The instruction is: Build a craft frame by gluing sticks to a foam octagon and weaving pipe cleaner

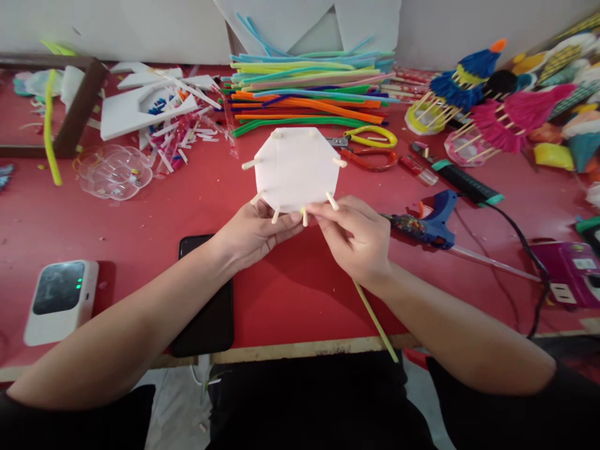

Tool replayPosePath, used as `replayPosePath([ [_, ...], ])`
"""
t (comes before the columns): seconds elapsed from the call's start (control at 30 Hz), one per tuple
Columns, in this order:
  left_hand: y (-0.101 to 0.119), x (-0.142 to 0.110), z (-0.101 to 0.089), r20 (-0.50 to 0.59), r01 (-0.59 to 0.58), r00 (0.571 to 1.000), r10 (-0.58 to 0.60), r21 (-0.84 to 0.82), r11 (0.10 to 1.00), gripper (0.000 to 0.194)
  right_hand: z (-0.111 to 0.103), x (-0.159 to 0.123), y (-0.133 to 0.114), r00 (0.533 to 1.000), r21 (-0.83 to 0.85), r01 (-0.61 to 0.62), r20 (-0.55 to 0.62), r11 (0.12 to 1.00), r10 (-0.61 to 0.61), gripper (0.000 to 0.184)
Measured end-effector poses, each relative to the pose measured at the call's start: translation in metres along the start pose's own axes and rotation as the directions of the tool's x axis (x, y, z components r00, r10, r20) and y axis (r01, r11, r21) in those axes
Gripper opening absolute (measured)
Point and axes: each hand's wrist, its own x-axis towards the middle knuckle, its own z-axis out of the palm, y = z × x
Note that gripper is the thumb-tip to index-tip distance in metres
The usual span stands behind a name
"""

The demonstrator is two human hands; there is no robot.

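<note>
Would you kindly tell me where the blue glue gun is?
In the head view, the blue glue gun lies on the red table, just right of the right hand.

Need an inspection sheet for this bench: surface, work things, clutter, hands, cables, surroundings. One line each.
Surface: red table, small scraps scattered on it.
Work things: white many-sided board, pale sticks around its rim; yellow-green strip emerging from behind the right hand, crossing the table's front edge.
Clutter: coloured pipe cleaners stacked at the back; glue gun at right; white scraps and clear tray at left; phone partly behind the left forearm.
Hands: left hand holds the board's near edge; right fingertips at that edge too, exact grip unclear.
Cables: black cable curves past the purple socket block; ends unclear.
Surroundings: pale wall behind; other people: nothing seen.
</note>
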Motion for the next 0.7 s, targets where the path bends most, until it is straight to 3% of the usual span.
replayPosePath([
  [0.17, -0.0009, -0.0003, -0.0025, 0.052, 0.012, 0.999, -0.014, 0.036, 0.999, 0.024, -0.0002, 0.0007, -0.0042, 1.0, 0.023, 0.002, -0.004, 1.0, -0.002, 0.023],
  [0.33, -0.0035, 0.0019, -0.0071, 0.102, -0.006, 0.995, 0.001, 0.049, 0.999, 0.038, 0.0004, 0.0016, -0.0059, 0.996, -0.016, 0.086, -0.025, 0.996, -0.086, 0.022],
  [0.53, -0.0013, 0.0015, -0.0044, 0.155, 0.015, 0.988, -0.023, 0.056, 0.998, 0.031, 0.0013, -0.0006, -0.002, 0.991, -0.104, 0.13, -0.028, 0.986, -0.134, 0.02],
  [0.7, -0.0014, 0.0006, -0.0032, 0.149, 0.012, 0.989, -0.025, 0.087, 0.996, 0.035, 0.0025, -0.0021, -0.0019, 0.992, -0.124, 0.111, -0.047, 0.986, -0.118, 0.015],
])
